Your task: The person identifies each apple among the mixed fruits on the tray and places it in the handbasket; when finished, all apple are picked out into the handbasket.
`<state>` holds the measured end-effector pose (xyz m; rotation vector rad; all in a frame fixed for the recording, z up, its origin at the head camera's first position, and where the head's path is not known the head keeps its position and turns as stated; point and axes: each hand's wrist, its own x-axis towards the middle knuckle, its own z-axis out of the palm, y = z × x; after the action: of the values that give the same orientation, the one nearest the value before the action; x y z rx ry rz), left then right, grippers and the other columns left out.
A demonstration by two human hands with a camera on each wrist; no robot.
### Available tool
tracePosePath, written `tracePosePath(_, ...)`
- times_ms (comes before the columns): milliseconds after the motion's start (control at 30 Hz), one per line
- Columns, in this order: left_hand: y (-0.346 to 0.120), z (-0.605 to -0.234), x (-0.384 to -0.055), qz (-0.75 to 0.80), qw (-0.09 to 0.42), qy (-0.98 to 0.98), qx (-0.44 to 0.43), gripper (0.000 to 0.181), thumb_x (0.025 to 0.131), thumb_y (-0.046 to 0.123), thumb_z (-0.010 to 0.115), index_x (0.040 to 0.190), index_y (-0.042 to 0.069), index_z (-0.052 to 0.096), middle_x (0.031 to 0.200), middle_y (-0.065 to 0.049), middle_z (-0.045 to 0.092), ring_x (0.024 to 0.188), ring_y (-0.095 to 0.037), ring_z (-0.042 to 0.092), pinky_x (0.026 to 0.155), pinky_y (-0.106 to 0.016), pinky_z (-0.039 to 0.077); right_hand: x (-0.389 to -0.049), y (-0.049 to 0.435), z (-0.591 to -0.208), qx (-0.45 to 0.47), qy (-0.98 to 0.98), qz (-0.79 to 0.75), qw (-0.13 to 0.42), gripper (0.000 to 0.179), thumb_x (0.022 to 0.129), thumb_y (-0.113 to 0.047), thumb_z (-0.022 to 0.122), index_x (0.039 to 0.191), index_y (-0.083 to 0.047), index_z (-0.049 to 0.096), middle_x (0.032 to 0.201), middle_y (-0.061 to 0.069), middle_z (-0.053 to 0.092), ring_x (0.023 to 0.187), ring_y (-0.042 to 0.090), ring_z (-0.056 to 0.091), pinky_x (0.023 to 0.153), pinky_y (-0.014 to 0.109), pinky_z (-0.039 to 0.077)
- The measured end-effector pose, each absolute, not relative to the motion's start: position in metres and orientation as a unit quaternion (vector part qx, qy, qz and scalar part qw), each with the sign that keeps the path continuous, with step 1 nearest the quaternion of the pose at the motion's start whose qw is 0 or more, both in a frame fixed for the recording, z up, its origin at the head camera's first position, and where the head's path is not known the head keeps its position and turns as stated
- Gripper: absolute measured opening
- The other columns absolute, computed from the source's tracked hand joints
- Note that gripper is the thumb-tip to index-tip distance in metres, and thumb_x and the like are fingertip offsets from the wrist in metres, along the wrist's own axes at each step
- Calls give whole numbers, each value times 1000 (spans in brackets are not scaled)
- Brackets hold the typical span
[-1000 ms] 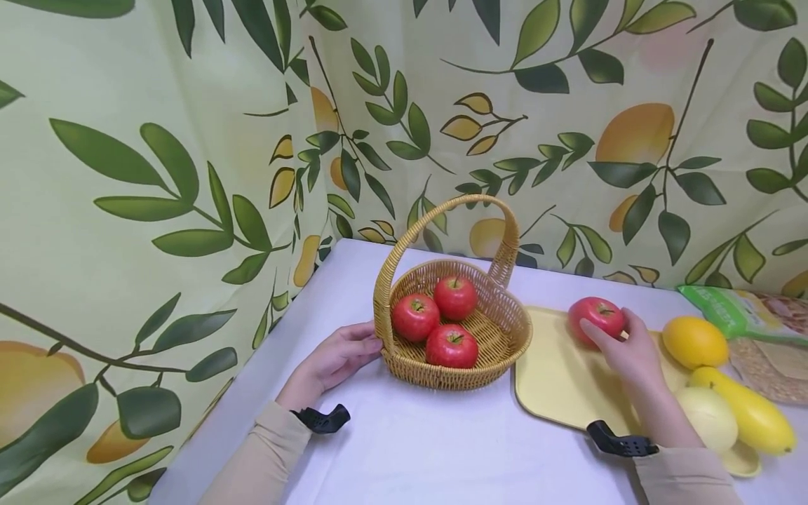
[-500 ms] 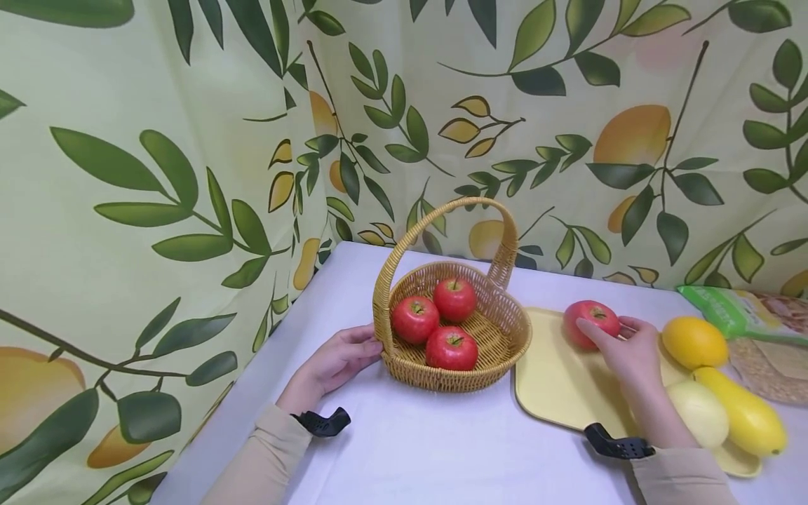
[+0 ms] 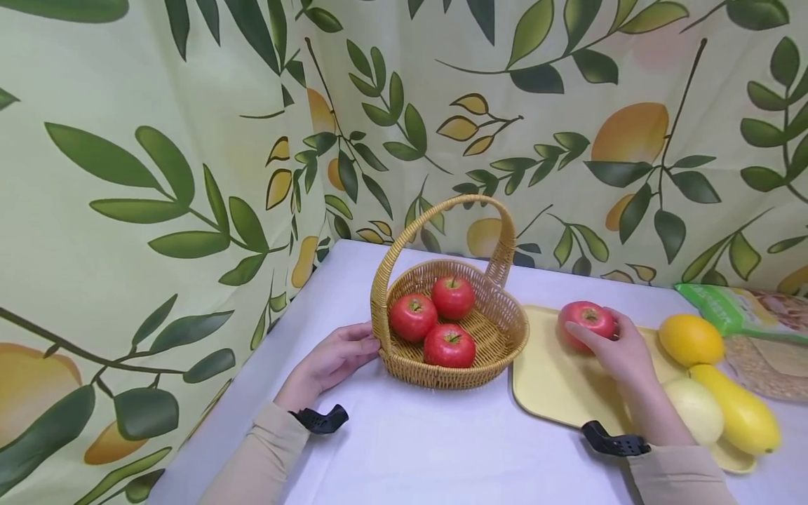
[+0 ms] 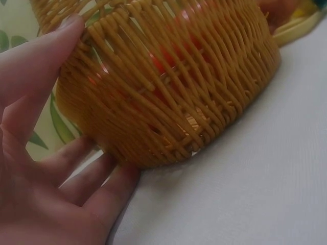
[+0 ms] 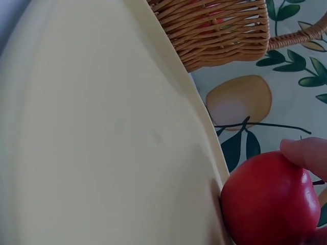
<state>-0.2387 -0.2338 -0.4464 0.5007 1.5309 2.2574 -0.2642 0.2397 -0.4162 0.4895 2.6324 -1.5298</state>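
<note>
A wicker basket with a tall arched handle holds a group of three red apples. My left hand touches the basket's left side with its fingers extended. In the left wrist view, its thumb lies against the upper weave, and the other fingers reach the wall low down, near the cloth. On the right, my right hand grips another red apple between thumb and fingers over the pale yellow tray. That apple overlaps the tray's far edge in the right wrist view.
At the tray's right side are an orange fruit, a round pale fruit and a long yellow fruit. A green plastic bag lies behind them. Leaf-patterned cloth hangs at the back and left of the white table.
My right hand has moved slightly left with the apple, toward the basket. My left hand stays at the basket's side, and the basket has kept its place.
</note>
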Motion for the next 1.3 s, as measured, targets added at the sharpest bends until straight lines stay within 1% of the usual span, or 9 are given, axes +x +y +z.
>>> tracePosePath(200,-234,-446,-239,799,185,544,177,40,98,-6,55,119,20,78,130,-6,67,117,-15,63,108,-33,48,-264,241,-416,150,853,-499,34,113,90,-61,69,164,-4,6,163,33,16,141,52,26,112,66,36)
tracePosePath(300,-234,-446,-239,800,185,543,179,41,98,-7,54,119,19,77,128,-6,68,116,-15,64,108,-34,48,-264,242,-414,146,853,-499,43,115,88,-62,71,164,-5,6,163,32,15,142,52,25,111,67,36)
tracePosePath(433,-235,-447,-240,800,184,542,177,38,98,-7,55,126,10,74,128,-7,68,115,-16,64,108,-35,48,-263,242,-411,131,859,-492,53,116,87,-62,73,163,-3,8,161,33,19,140,53,27,109,68,38)
tracePosePath(500,-236,-448,-240,799,185,544,174,37,97,-6,56,127,9,73,128,-8,68,115,-17,65,108,-35,48,-262,242,-410,115,865,-485,56,115,87,-62,73,163,-2,9,160,34,22,138,53,28,108,68,39)
tracePosePath(667,-235,-448,-240,797,187,548,172,38,98,-6,56,122,15,76,130,-8,66,116,-17,64,109,-35,47,-259,243,-408,79,873,-477,69,115,88,-58,74,162,0,8,158,35,24,137,54,29,108,70,36)
tracePosePath(867,-234,-449,-240,800,186,544,169,37,98,-6,56,123,13,75,130,-9,66,116,-17,64,109,-35,47,-256,242,-405,59,880,-466,73,115,88,-53,76,162,2,8,157,36,24,138,54,29,109,71,35)
tracePosePath(1067,-235,-448,-239,799,185,547,169,39,97,-6,56,118,20,78,129,-7,67,115,-15,65,108,-34,48,-256,242,-403,72,881,-460,85,117,87,-60,74,161,3,8,156,36,25,137,54,29,107,70,37)
tracePosePath(1167,-234,-447,-239,799,186,546,171,39,98,-6,56,118,20,78,127,-6,68,115,-15,65,108,-33,48,-255,242,-402,88,879,-458,101,120,86,-67,71,161,3,8,156,36,25,136,53,29,107,69,38)
tracePosePath(1300,-233,-446,-239,800,186,543,175,40,98,-6,55,118,19,78,127,-5,68,114,-15,65,107,-33,49,-256,243,-402,94,873,-465,113,121,86,-68,69,160,6,8,155,36,26,134,51,33,105,63,44)
